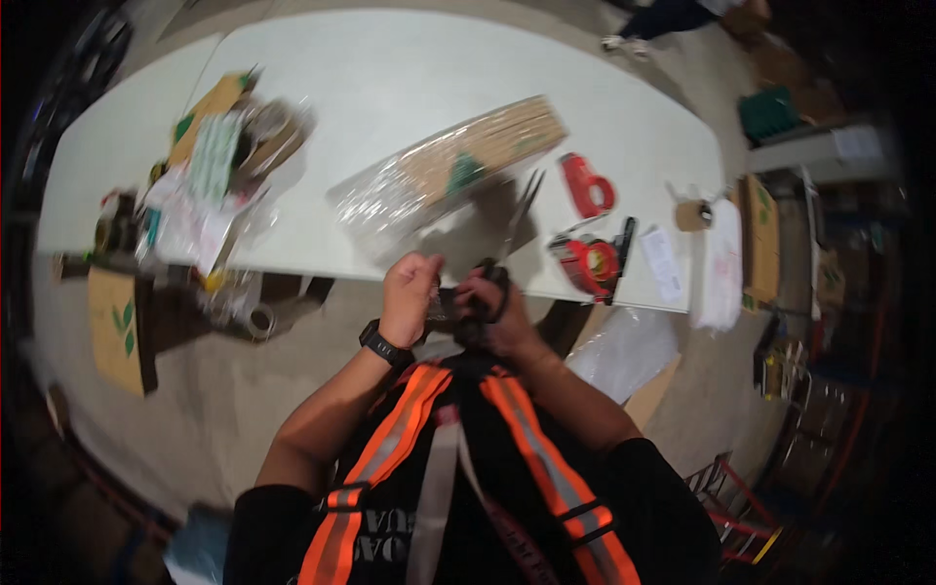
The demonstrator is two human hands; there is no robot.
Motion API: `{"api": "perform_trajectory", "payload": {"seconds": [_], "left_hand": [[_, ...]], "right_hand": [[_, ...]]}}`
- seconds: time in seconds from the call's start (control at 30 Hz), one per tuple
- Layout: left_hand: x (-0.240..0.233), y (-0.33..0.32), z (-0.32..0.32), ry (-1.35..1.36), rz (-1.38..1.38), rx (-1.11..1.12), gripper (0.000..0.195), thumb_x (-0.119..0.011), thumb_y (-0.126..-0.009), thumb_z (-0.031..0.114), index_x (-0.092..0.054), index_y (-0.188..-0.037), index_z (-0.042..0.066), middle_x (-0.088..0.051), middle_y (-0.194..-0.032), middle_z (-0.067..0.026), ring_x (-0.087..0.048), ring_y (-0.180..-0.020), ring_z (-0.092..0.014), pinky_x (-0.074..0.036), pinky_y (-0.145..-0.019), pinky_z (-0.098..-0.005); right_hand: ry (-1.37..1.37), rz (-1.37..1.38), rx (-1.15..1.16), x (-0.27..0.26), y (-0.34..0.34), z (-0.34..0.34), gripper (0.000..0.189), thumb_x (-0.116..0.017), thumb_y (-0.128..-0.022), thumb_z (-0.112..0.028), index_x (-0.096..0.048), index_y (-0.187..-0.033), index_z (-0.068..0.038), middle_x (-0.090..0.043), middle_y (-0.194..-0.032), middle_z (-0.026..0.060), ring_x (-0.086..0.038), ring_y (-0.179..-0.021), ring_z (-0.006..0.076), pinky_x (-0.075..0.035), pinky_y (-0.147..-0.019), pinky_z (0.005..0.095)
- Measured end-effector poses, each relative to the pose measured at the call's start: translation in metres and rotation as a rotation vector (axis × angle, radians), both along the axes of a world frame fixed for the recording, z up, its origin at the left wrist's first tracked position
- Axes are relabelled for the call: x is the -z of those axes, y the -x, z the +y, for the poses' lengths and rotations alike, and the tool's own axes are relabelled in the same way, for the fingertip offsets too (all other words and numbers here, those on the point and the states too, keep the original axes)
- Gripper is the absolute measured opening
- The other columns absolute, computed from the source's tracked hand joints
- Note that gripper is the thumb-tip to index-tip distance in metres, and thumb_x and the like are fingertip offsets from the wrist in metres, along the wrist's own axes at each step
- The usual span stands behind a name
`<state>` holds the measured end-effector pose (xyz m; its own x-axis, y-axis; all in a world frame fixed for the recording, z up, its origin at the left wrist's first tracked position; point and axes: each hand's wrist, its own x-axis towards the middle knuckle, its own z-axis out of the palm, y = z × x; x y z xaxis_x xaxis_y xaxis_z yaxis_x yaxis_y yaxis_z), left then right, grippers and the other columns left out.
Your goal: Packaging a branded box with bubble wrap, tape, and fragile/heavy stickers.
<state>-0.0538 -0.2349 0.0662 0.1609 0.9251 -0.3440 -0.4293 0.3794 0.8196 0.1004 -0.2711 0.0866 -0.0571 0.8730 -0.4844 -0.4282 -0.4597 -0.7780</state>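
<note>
My right hand [512, 318] grips a pair of scissors [521, 216] by its dark handles, with the blades pointing away over the table edge. Beside it, my left hand [409, 292] is held with its fingers drawn together, a dark watch on the wrist. Something thin and shiny shows by its fingertips, too blurred to make out. Beyond both hands lies a long cardboard bundle [504, 135] in clear plastic wrap [387, 197], slanted across the white table [351, 80]. Neither hand touches the bundle.
Two red tape dispensers [589, 267] [587, 186], a paper slip [660, 262] and a white roll [716, 263] lie to the right. Plastic packaging [186, 212] and cardboard [212, 117] are heaped at left. Below stand a carton [117, 329] and a red stepladder [738, 512]. A person's legs [665, 20] show beyond.
</note>
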Motion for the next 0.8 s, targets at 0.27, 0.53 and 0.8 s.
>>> {"api": "perform_trajectory", "payload": {"seconds": [0.27, 0.53, 0.8], "left_hand": [[0.019, 0.109, -0.004, -0.004, 0.153, -0.419, 0.038, -0.063, -0.082, 0.0, -0.054, -0.119, -0.001, -0.062, -0.105, -0.0077, -0.056, -0.097, -0.011, -0.045, -0.084, -0.0234], [0.018, 0.096, 0.041, -0.082, 0.303, 0.064, 0.017, -0.067, -0.081, 0.006, -0.065, -0.096, -0.001, -0.066, -0.092, -0.0047, -0.058, -0.084, -0.008, -0.045, -0.076, -0.021], [0.018, 0.098, 0.037, 0.022, 0.326, 0.091, 0.012, -0.062, -0.087, 0.014, -0.065, -0.086, 0.003, -0.064, -0.08, 0.0006, -0.053, -0.071, -0.005, -0.041, -0.066, -0.0197]], "right_hand": [[-0.016, -0.293, -0.744, 0.033, -0.05, -0.026, 0.023, -0.068, -0.082, -0.02, -0.054, -0.089, -0.004, -0.055, -0.075, -0.0003, -0.052, -0.07, 0.0059, -0.043, -0.062, 0.0218], [0.023, -0.288, -0.831, 0.07, -0.033, -0.018, 0.025, -0.068, -0.083, -0.025, -0.054, -0.089, -0.005, -0.054, -0.07, -0.0015, -0.049, -0.061, 0.0068, -0.04, -0.054, 0.0218], [-0.001, -0.145, -0.793, 0.051, 0.003, 0.001, 0.026, -0.065, -0.085, -0.028, -0.053, -0.087, -0.005, -0.054, -0.07, -0.0015, -0.05, -0.061, 0.0067, -0.039, -0.054, 0.0209]]}}
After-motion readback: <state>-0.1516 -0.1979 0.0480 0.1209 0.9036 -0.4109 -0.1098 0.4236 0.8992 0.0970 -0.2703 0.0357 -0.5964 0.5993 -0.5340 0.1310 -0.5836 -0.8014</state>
